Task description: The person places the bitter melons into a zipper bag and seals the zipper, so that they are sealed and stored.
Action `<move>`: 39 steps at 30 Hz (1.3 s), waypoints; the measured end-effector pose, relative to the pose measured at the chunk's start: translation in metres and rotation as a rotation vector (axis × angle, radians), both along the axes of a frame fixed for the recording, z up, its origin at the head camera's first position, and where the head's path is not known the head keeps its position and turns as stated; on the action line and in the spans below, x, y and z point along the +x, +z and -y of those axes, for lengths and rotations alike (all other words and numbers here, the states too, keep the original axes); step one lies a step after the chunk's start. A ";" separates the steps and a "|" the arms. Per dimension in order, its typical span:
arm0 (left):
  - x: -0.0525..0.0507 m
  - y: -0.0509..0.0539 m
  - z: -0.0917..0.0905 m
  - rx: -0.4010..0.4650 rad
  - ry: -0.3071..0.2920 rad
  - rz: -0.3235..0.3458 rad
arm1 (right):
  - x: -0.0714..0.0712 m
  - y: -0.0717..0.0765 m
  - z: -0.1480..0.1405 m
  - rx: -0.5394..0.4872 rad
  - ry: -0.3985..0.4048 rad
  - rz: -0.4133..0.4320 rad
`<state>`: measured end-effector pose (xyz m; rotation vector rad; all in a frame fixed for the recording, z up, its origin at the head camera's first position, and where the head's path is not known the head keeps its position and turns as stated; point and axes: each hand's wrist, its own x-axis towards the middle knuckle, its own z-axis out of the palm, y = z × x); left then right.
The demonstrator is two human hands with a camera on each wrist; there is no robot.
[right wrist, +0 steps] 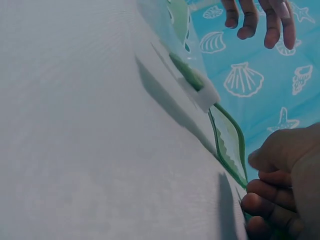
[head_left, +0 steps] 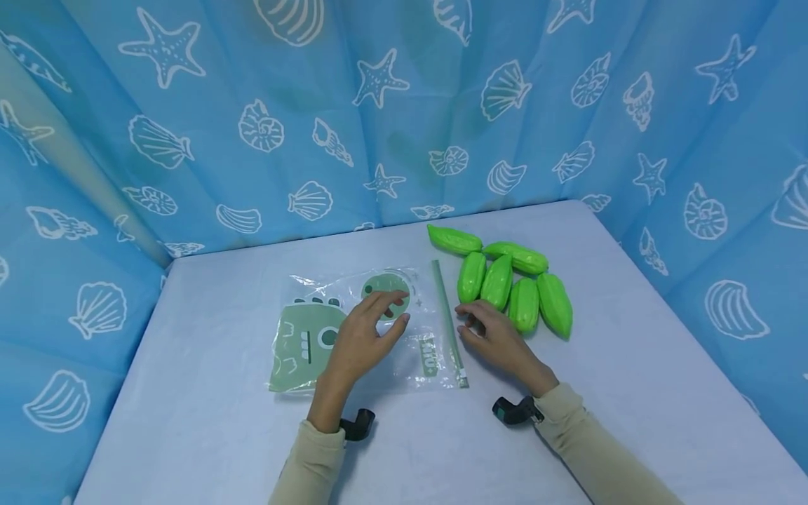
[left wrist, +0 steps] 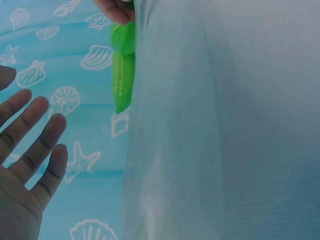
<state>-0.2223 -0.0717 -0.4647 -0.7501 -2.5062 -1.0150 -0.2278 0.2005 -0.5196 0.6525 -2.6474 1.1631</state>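
Observation:
A clear zip bag (head_left: 404, 365) printed with a green dinosaur lies flat, its green zip strip (head_left: 445, 312) on the right. My left hand (head_left: 360, 340) hovers over the bag's middle, holding nothing; its fingers are spread in the left wrist view. Beside the strip is my right hand (head_left: 499, 340), fingers loosely bent, thumb apart from them. In the right wrist view those fingers are close to the bag's gaping mouth (right wrist: 230, 140); whether they touch it I cannot tell. Several glossy green, ridged, gourd-like pieces (head_left: 524, 305) lie just beyond the right hand.
A white cloth covers the table (head_left: 202, 421). Blue curtains (head_left: 379, 126) with white shells and starfish enclose its back and sides. Each wrist wears a small black camera (head_left: 517, 410). A white slider (right wrist: 207, 95) sits on the zip.

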 end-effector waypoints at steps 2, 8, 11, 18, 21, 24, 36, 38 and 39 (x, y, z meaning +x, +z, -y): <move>0.000 0.000 -0.001 -0.006 0.006 0.011 | -0.002 -0.001 -0.001 0.005 -0.005 0.010; 0.002 -0.003 -0.004 -0.018 0.010 0.038 | -0.005 -0.004 -0.004 0.018 0.010 0.071; 0.002 -0.007 -0.006 -0.022 -0.012 0.048 | -0.006 -0.004 -0.004 0.022 0.019 0.097; 0.000 -0.013 -0.013 -0.044 -0.078 0.033 | -0.009 -0.005 -0.002 0.047 0.044 0.049; -0.002 -0.014 -0.017 -0.049 -0.088 0.047 | -0.010 -0.005 0.000 0.061 0.045 0.037; -0.004 -0.015 -0.023 -0.068 -0.111 0.069 | -0.011 -0.006 0.000 0.078 0.033 0.026; -0.027 -0.020 -0.046 -0.247 -0.213 0.060 | -0.007 -0.015 0.001 0.077 0.008 -0.006; -0.032 -0.022 -0.049 -0.284 -0.230 0.047 | -0.007 -0.016 0.002 0.077 0.008 -0.002; -0.034 -0.023 -0.050 -0.295 -0.236 0.045 | -0.007 -0.016 0.003 0.080 0.009 -0.002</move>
